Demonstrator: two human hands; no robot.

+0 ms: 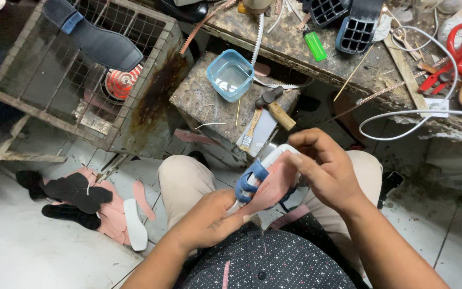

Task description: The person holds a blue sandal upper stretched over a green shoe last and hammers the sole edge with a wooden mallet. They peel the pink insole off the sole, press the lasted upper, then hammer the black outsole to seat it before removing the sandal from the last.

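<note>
- The left hand [209, 219] is closed around the lower end of a sandal [266, 179] over the person's lap, fingers wrapped beneath it.
- The right hand [324, 171] grips the upper end of the same sandal, thumb and fingertips pressing on its pink insole [274, 184].
- The sandal has a white sole edge and blue straps [249, 182] looped across the pink insole; it is tilted, its upper end towards the low block.
- Just beyond the sandal stands a low, stained block surface [199, 99], with a light-blue plastic tub [231, 75] on it.
- A hammer [276, 109] with a wooden handle and a small brush [249, 131] lie at the near edge of that block, close to the right hand.
- To the left is a wire cage [54, 80] holding a glowing coil heater [121, 83]; a dark sandal sole with a blue strap [94, 37] rests on top of the cage.
- On the tiled floor [28, 251] at the left lie black, pink and white cut soles [89, 206] in a loose pile.
- The long work surface [316, 67] at the top carries a green lighter [315, 45], two black ridged soles [343, 21] and red scissors [455, 59].
- A white cable [402, 115] loops over the surface's front edge.
</note>
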